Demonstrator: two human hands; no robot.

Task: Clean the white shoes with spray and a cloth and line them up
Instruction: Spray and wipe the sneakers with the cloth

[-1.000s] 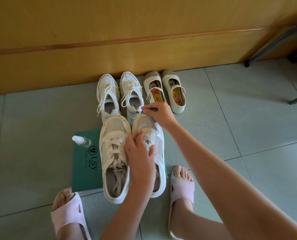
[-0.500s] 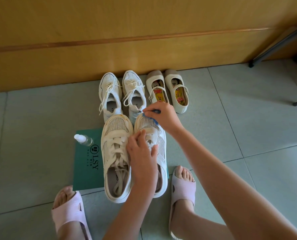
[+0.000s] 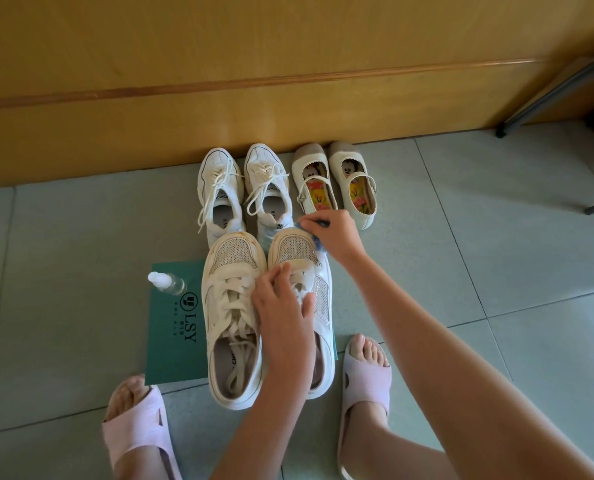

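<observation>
Two large white mesh sneakers stand side by side on a green mat (image 3: 171, 341). The left sneaker (image 3: 231, 317) is free. My left hand (image 3: 283, 313) lies over the laces of the right sneaker (image 3: 297, 251), fingers curled round its upper. My right hand (image 3: 335, 235) pinches a blue cloth (image 3: 318, 242) against that sneaker's toe; most of the cloth is hidden under the hand. A small clear spray bottle (image 3: 167, 284) with a white cap lies on the mat, left of the shoes.
A smaller pair of white laced sneakers (image 3: 243, 192) and a pair of cream strap shoes (image 3: 337, 181) stand against the yellow wooden panel (image 3: 254, 81). My feet in pink slippers (image 3: 363, 382) flank the mat. Grey metal legs (image 3: 548, 95) stand at the far right on the tiled floor.
My right hand with the cloth has shifted slightly over the toe of the right sneaker. My left hand stays on the laces.
</observation>
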